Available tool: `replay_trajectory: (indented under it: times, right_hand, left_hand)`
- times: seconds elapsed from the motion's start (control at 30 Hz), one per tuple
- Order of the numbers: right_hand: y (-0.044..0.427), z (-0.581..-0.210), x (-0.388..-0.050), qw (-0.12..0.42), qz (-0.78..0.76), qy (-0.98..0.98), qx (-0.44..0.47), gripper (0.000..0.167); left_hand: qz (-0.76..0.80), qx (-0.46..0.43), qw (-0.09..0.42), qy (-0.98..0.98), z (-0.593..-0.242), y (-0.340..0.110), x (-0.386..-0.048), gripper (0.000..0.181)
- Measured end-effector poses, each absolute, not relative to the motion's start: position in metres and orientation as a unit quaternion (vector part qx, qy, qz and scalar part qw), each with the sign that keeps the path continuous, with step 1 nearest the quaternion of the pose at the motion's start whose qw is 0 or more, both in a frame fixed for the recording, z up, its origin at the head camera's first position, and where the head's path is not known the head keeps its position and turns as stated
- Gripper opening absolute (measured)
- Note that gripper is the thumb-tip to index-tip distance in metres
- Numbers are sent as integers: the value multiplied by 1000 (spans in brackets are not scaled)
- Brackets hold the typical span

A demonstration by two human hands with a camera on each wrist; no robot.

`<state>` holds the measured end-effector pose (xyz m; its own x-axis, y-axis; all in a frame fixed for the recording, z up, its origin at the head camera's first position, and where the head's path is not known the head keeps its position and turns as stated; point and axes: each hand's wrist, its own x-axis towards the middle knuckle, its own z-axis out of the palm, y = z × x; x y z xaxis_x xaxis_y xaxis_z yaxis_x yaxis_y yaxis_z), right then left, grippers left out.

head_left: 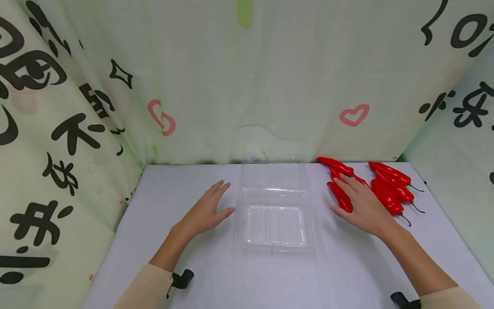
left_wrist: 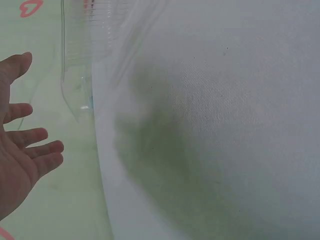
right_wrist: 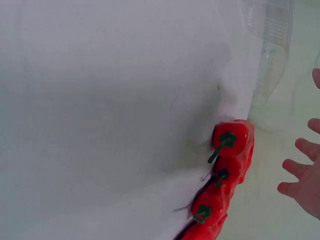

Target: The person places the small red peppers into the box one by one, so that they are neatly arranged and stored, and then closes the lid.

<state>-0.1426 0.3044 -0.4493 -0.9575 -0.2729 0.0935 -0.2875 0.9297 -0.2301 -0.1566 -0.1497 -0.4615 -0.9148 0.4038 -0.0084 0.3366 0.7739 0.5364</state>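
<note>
The clear plastic clamshell [head_left: 274, 225] lies open, unfilled; all visible red chili peppers [head_left: 387, 197] lie outside, to its right. The right hand [head_left: 360, 204] spreads above some; the left hand [head_left: 206, 210], fingers extended, holds nothing.

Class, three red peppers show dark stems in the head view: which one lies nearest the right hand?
The frontmost pepper; the middle pepper and rearmost pepper lie behind it, farther from the right hand.
</note>
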Motion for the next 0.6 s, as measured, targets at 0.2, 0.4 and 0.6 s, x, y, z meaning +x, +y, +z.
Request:
replay_trajectory:
  times: [0.2, 0.4, 0.6]
  right_hand:
    - [307, -453, -143, 5, 151, -979, 134, 101]
    - [310, -457, -147, -7, 174, -977, 126, 102]
    - [313, -460, -150, -20, 187, -974, 125, 100]
  left_hand:
    - [323, 193, 70, 924, -464, -143, -159, 75]
    - [388, 176, 84, 901, -467, -138, -160, 73]
    - [446, 161, 103, 874, -472, -136, -161, 71]
